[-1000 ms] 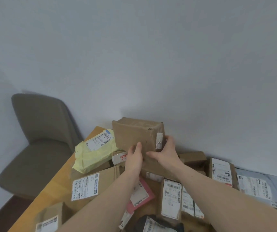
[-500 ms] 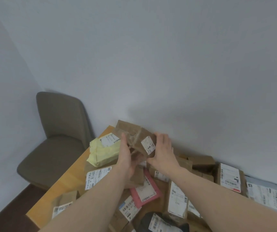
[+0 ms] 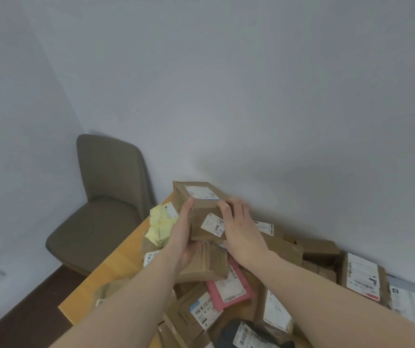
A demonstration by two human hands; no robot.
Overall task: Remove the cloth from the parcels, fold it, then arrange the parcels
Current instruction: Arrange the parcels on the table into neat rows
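Note:
A brown cardboard parcel [image 3: 201,209] with white labels is held up over the pile between both hands. My left hand [image 3: 182,234] grips its left side, thumb up along the edge. My right hand [image 3: 239,232] holds its right side with fingers laid over the top. Below lie several parcels: a yellow bag [image 3: 160,227], a brown box [image 3: 205,262], a pink mailer [image 3: 229,287] and more labelled brown boxes [image 3: 362,275]. No cloth is in view.
The parcels cover a wooden table [image 3: 116,270] set against a pale wall. A brown upholstered chair [image 3: 101,204] stands at the table's far left end. A grey mailer [image 3: 414,300] lies at the right edge, and a dark bag [image 3: 246,332] near the front.
Both hands have turned the brown parcel, so its long labelled face now points up. The view has shifted left, showing more of the chair.

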